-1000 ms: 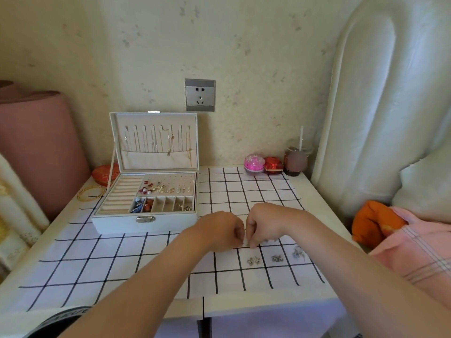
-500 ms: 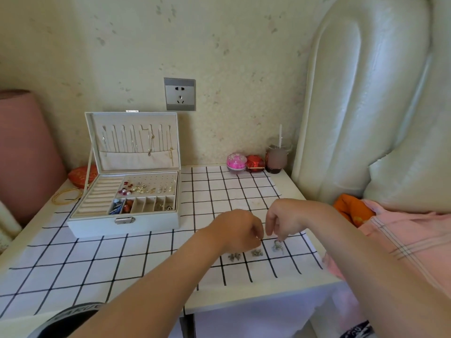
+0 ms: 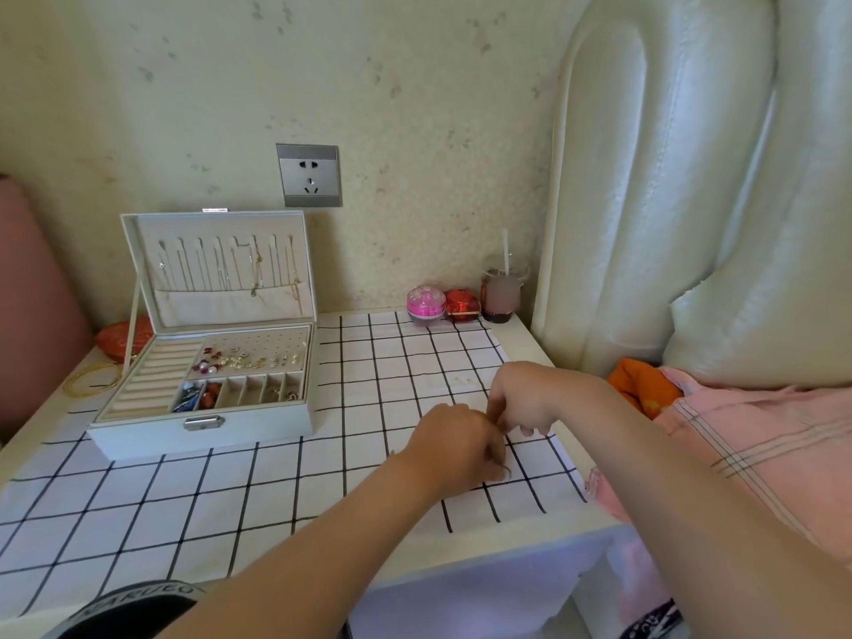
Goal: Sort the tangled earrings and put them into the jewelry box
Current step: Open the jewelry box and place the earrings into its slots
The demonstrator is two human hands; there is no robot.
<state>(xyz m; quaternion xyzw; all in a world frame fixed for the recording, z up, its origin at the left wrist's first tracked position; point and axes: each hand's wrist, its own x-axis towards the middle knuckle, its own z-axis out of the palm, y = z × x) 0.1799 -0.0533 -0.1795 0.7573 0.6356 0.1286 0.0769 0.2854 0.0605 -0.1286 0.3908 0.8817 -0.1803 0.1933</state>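
Left hand (image 3: 454, 447) and right hand (image 3: 521, 401) meet, fingers curled, possibly pinching.

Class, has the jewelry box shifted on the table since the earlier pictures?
No. The jewelry box keeps its place just below and left of the wall socket; only the camera view has shifted.

A pink jar (image 3: 425, 303) sits beside a red jar (image 3: 462, 304).

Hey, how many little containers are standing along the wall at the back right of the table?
3: a pink round box, a red box right of it, and a cup with a straw nearest the headboard. None seems hidden.
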